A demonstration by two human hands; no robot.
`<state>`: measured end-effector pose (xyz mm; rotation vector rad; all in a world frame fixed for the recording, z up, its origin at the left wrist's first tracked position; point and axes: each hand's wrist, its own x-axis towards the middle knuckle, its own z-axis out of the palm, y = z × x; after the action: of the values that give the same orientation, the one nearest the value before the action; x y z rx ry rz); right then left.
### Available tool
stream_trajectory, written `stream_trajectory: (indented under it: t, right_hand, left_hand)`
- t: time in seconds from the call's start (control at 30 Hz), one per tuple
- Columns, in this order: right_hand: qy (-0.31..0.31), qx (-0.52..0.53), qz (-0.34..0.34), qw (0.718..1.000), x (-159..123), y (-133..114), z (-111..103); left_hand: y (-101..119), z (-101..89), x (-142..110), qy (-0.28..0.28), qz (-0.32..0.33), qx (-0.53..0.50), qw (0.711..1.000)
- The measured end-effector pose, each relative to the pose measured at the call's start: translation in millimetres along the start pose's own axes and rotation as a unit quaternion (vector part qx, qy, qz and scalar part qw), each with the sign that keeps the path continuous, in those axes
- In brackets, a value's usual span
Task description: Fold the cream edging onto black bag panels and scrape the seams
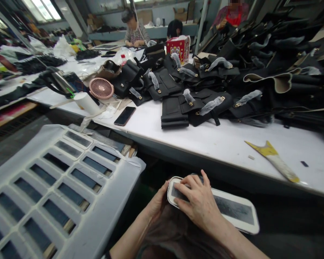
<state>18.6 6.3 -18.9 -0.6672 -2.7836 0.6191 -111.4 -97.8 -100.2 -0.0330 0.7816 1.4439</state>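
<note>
A long white panel with rounded ends and a dark grey strip along its middle (236,208) lies over my lap, slanting down to the right. My left hand (160,199) grips its left end, with the thumb at the rim and the other fingers hidden beneath. Across the panel's left part rests my right hand (198,199), its fingers spread and touching the top surface. To the left is a pale tray-like sheet (97,230) with rows of oblong openings. Two similar oblong panels (68,149) lie at its far end.
Ahead runs a white table (151,120) bearing black bags (175,108) with plastic-wrapped handles. On it are a phone (125,116), a pink fan (101,88), a white roll (86,102) and a yellow-and-white tool (275,160). Other people (136,32) sit farther back.
</note>
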Motion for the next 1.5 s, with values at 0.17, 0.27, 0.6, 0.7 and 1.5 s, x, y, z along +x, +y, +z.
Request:
stream_trajectory:
  t: [0.17, 0.27, 0.6, 0.7, 1.5]
  right_hand:
    - [-0.012, 0.014, 0.020, 1.000, 1.0, -1.1, -1.6]
    - [-0.011, 0.010, 0.018, 1.000, 1.5, -1.2, -1.5]
    - [-0.006, -0.003, 0.012, 1.000, 1.4, -2.9, -1.7]
    - [-0.008, 0.036, 0.029, 0.999, 0.2, -3.6, -4.1]
    - [0.036, 0.029, 0.074, 0.996, -3.7, -14.0, 9.5]
  left_hand:
    - [1.7, 3.8, -1.6, 0.032, 0.017, 0.015, 0.999]
    - [1.0, 6.4, -2.1, 0.034, 0.015, 0.003, 0.999]
    - [2.5, 12.8, -3.3, 0.004, 0.054, 0.036, 0.998]
    - [5.5, 12.0, -4.1, -0.002, 0.047, 0.044, 0.998]
    - [10.5, 4.7, -3.8, -0.034, 0.031, 0.082, 0.996]
